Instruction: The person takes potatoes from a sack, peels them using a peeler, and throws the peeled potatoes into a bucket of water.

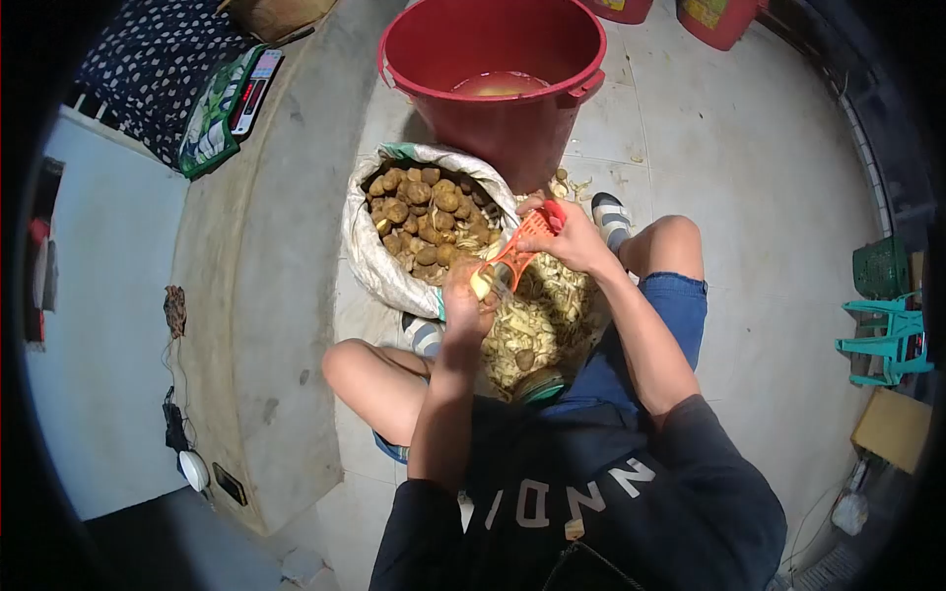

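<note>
My left hand is wrapped round a partly peeled potato, whose pale yellow flesh shows. Fingers closed, my right hand grips an orange-red peeler, its head close to the potato. Whether blade and potato touch is hard to tell. Beneath both hands lies a heap of pale peelings with a brown potato on it. Left of my hands, a white sack stands open, full of unpeeled brown potatoes.
Beyond the sack stands a large red tub with liquid inside. A digital scale rests on a patterned cloth at upper left. At the right are turquoise stools and a green basket. A phone lies on the ledge.
</note>
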`<act>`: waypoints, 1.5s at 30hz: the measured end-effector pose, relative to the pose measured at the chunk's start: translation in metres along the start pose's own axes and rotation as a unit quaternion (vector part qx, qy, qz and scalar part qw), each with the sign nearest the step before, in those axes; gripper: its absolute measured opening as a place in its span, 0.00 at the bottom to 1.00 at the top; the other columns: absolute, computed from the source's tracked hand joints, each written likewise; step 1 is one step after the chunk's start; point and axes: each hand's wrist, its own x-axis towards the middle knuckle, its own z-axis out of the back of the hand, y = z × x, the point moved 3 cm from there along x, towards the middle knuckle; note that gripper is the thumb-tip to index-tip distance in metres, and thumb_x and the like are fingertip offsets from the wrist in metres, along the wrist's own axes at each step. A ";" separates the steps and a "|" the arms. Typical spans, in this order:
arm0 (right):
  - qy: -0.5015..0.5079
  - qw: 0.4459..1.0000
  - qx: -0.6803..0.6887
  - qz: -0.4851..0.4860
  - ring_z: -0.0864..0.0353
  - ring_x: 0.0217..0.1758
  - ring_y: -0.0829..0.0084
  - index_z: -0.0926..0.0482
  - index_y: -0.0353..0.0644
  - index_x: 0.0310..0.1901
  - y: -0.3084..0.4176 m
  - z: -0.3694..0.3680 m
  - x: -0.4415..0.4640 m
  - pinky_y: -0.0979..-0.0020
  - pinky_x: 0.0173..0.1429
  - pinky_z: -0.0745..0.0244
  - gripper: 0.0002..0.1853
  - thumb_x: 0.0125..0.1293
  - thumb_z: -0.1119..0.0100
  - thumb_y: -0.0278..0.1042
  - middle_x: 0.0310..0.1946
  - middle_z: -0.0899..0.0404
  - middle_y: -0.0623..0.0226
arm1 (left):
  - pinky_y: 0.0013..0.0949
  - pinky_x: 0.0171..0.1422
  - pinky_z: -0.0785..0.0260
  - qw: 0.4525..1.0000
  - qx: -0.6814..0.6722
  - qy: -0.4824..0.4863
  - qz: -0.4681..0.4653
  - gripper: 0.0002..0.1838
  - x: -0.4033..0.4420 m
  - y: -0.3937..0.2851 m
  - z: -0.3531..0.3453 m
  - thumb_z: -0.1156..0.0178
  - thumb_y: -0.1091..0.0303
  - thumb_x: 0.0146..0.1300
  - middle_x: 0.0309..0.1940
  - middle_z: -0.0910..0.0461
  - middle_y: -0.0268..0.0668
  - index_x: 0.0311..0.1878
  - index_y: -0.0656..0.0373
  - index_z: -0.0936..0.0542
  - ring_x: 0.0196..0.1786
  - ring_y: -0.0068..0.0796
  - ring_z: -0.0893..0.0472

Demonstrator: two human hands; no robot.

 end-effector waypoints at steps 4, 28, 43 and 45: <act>-0.060 0.997 0.050 -0.019 0.24 0.38 0.81 0.23 0.37 0.45 -0.005 0.003 0.006 0.74 0.44 0.26 0.23 0.49 0.21 0.29 0.34 0.21 0.73 | 0.24 0.12 0.50 0.992 0.087 0.046 -0.077 0.16 -0.005 -0.011 -0.013 0.54 0.55 0.75 0.18 0.31 0.33 0.35 0.56 0.31 0.11 0.18 0.39; -0.096 0.994 0.041 0.014 0.22 0.40 0.81 0.25 0.38 0.44 0.003 0.024 0.000 0.75 0.47 0.25 0.22 0.51 0.23 0.27 0.36 0.20 0.71 | 0.25 0.16 0.47 0.990 -0.066 0.123 0.007 0.08 -0.021 -0.034 -0.033 0.49 0.62 0.70 0.23 0.28 0.35 0.35 0.54 0.28 0.14 0.21 0.38; -0.066 0.994 -0.060 0.056 0.22 0.41 0.82 0.26 0.34 0.48 0.020 -0.010 0.001 0.75 0.48 0.24 0.21 0.54 0.26 0.26 0.33 0.21 0.68 | 0.23 0.22 0.41 0.967 0.081 0.000 -0.243 0.06 -0.005 -0.032 -0.019 0.48 0.66 0.69 0.26 0.32 0.27 0.35 0.54 0.29 0.23 0.16 0.33; -0.139 0.986 0.087 -0.004 0.23 0.44 0.82 0.26 0.34 0.49 0.008 0.008 0.011 0.74 0.50 0.25 0.22 0.54 0.26 0.25 0.33 0.21 0.69 | 0.23 0.28 0.37 0.992 0.015 0.038 -0.119 0.06 -0.016 -0.032 -0.024 0.48 0.67 0.69 0.27 0.31 0.28 0.34 0.56 0.30 0.26 0.17 0.30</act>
